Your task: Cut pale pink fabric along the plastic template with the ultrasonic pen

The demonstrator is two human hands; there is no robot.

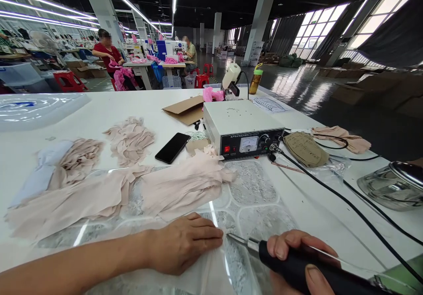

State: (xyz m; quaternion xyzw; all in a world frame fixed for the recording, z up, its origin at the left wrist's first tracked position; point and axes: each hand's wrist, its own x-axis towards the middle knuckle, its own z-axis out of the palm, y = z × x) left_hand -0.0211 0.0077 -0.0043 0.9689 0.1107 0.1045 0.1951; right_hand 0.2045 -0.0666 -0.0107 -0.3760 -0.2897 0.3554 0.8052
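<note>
My left hand (187,244) lies flat, fingers stretched out together, on what looks like a pale, thin cloth (194,279) over the grey-patterned mat (257,182). My right hand (304,257) is wrapped round the black handle of an ultrasonic cutter (287,259). The cutter's narrow metal tip points left and sits just beyond my left fingertips; whether it touches the cloth I cannot tell. Beyond my hands lie a gathered stack of beige fabric pieces (181,185) and a longer beige stack (76,200) to its left.
Behind the fabric stands a white control box (244,127) with a dial and a black cable (343,211) running right. Nearby lie a phone (172,148), cardboard (185,109), olive fabric pieces (306,149) and a clear jar (393,185). A bottle (256,80) stands behind. Two people work at the back.
</note>
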